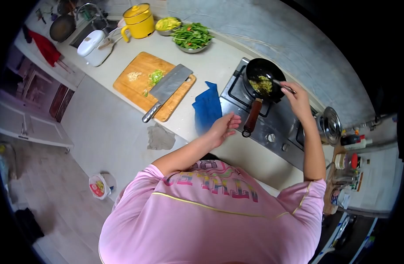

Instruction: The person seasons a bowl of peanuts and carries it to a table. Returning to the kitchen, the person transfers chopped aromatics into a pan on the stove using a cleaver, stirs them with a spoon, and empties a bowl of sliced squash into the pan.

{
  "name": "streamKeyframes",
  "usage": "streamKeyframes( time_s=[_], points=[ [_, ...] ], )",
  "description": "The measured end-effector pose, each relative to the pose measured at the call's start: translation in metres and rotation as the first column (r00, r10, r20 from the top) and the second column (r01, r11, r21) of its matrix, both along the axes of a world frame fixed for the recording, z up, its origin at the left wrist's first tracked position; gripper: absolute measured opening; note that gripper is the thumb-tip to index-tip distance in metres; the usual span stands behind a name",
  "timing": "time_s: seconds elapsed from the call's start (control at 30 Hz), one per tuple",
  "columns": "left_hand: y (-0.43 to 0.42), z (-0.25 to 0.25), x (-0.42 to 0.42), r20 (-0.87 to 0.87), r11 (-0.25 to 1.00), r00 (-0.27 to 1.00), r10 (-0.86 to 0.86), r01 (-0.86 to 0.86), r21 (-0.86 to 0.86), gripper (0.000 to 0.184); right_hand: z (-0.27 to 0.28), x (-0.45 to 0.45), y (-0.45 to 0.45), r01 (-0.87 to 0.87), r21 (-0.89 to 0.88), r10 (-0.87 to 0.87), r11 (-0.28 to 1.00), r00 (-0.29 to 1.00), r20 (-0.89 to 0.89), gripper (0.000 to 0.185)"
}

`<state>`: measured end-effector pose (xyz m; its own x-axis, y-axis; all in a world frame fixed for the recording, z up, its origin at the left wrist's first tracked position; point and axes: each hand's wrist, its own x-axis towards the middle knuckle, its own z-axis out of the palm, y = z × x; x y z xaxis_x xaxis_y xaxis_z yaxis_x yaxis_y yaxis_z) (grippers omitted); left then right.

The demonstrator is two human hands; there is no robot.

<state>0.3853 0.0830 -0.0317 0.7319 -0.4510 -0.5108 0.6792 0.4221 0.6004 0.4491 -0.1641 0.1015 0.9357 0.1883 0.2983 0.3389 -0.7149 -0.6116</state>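
My right hand [296, 99] is closed around the handle of a slim metal cooking utensil [286, 87], whose far end dips into the black wok [265, 66]; I cannot tell if it is a spoon or a spatula. Chopped yellowish-green food [261, 85] lies in the bottom of the wok, which sits on the gas stove [272, 121]. Its brown wooden handle [254, 115] points toward me. Just left of that handle, apart from it, my left hand [225, 128] is empty with its fingers apart. A blue cloth [207, 108] lies beside that hand.
A cleaver [171, 83] rests on the wooden cutting board [136, 92] with chopped scallion and garlic. Behind stand a bowl of green vegetables [192, 37], a yellow pot [138, 21] and a white appliance [95, 47]. A lidded metal pot [328, 125] stands right of the stove.
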Motion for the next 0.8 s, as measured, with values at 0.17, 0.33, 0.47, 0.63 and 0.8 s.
streamKeyframes(
  time_s=[0.17, 0.33, 0.47, 0.63, 0.8],
  points=[
    [0.007, 0.000, -0.001, 0.015, 1.000, 1.000, 0.023, -0.023, -0.009, 0.029, 0.055, -0.040, 0.004, -0.017, -0.084, 0.005, 0.996, 0.989, -0.147, 0.020],
    [0.005, 0.002, -0.001, 0.017, 1.000, 1.000, 0.020, -0.020, 0.000, 0.030, 0.045, -0.031, 0.002, -0.071, -0.263, 0.048, 0.962, 0.994, -0.093, 0.021],
    [0.004, 0.004, 0.001, 0.014, 1.000, 1.000, -0.015, 0.015, 0.017, 0.035, -0.001, 0.005, -0.019, 0.102, -0.208, -0.065, 0.973, 0.982, 0.175, 0.021],
    [0.004, -0.002, 0.001, 0.021, 1.000, 1.000, -0.008, 0.008, -0.002, 0.035, -0.023, 0.015, -0.026, 0.058, -0.114, -0.025, 0.992, 0.962, 0.271, 0.021],
    [0.011, -0.004, 0.001, 0.019, 1.000, 1.000, 0.005, -0.005, 0.001, 0.034, 0.018, -0.027, -0.019, -0.016, -0.154, 0.021, 0.988, 0.999, 0.034, 0.020]
  ],
)
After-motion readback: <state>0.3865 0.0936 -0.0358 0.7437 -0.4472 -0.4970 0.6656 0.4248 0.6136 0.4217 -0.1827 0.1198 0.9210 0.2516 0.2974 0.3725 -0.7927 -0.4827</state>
